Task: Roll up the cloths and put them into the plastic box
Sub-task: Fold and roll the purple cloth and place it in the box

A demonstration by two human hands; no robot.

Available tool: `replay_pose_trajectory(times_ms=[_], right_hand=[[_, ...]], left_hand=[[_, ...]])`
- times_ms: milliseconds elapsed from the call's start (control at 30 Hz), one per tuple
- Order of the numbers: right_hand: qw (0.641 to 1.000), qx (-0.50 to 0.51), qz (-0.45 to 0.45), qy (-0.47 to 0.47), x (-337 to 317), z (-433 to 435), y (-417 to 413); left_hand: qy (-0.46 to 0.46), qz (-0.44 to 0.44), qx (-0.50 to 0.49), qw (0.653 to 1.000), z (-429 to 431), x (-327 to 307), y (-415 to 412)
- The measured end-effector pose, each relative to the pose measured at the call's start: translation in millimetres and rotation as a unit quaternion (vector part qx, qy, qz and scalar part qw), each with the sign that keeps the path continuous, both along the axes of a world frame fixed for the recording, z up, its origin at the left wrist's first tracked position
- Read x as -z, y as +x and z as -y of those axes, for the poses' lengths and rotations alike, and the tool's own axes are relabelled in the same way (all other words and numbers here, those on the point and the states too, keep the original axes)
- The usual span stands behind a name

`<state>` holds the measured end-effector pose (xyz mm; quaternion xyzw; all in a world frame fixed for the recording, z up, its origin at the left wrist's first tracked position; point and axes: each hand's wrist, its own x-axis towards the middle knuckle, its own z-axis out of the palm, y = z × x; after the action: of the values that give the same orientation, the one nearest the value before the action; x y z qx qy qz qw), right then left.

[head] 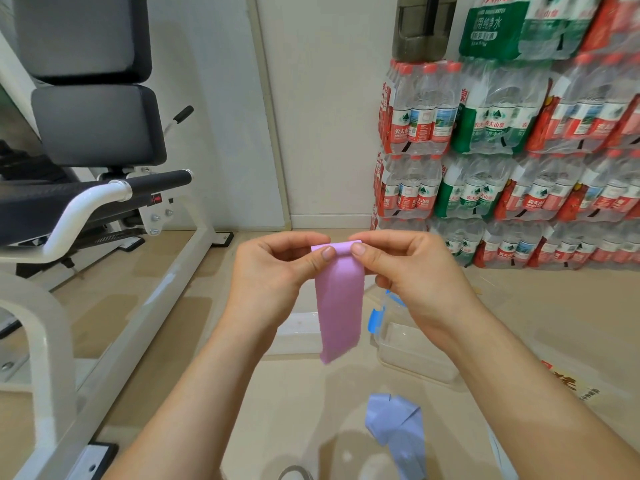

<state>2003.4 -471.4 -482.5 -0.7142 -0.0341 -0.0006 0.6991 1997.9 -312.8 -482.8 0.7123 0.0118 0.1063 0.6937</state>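
pink cloth (338, 299): folded into a strip, held up at frame centre, top edge turned over into the first bit of a roll, tail hanging free
left hand (277, 271): thumb and fingers pinched on the strip's top left corner
right hand (412, 268): same pinch on the top right corner, thumbs nearly meeting over the roll
box (412, 355): clear plastic, blue clips, on the floor right of centre, below the right wrist; looks empty, partly hidden
blue cloth (398, 431): lying loose on the floor, lower centre-right, not rolled
lid (298, 332): clear, flat on the floor behind the strip, I think; hard to tell
step: start of rolling the pink strip
how: roll both thumbs at equal pace so edges stay flush; keep the tail hanging straight for tension; tight core first or it telescopes
risk: uneven pinch makes a cone; slack tail loosens the roll
next: blue one still to do
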Motion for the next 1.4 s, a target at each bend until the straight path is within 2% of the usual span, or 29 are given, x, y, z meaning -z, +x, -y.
replay_pose_trajectory(times_ms=[167, 367, 500, 633, 767, 933, 1167, 1400], right_hand=[[1.0, 0.006, -0.003, 0.012, 0.6, 0.6, 0.4], [1.0, 0.009, 0.0, 0.022, 0.0, 2.8, 0.9], [1.0, 0.006, -0.004, 0.017, 1.4, 4.6, 2.3], [1.0, -0.003, 0.012, 0.005, 1.3, 4.7, 2.2], [0.999, -0.016, 0.031, -0.003, 0.9, 5.2, 1.2], [0.998, -0.042, 0.023, -0.031, 3.7, 5.1, 2.6], [0.997, -0.033, 0.005, -0.068, 6.3, 2.8, 3.3], [0.999, -0.031, -0.003, -0.027, 3.7, 2.7, 1.4]], left_hand=[[0.018, 0.006, 0.026, 0.999, -0.6, 0.3, -0.5], [0.086, 0.014, 0.047, 0.995, -1.3, -1.4, -2.1], [0.169, 0.007, 0.09, 0.981, -1.6, -1.2, -5.4], [0.267, 0.045, 0.094, 0.958, -0.4, 1.5, -6.8], [0.24, 0.055, 0.105, 0.964, 1.8, 0.3, -7.7], [0.204, 0.044, 0.062, 0.976, 0.4, 0.5, -4.3], [0.219, 0.049, 0.016, 0.974, -0.5, 2.8, 0.4], [0.182, 0.036, 0.009, 0.983, 3.5, 1.1, -1.2]])
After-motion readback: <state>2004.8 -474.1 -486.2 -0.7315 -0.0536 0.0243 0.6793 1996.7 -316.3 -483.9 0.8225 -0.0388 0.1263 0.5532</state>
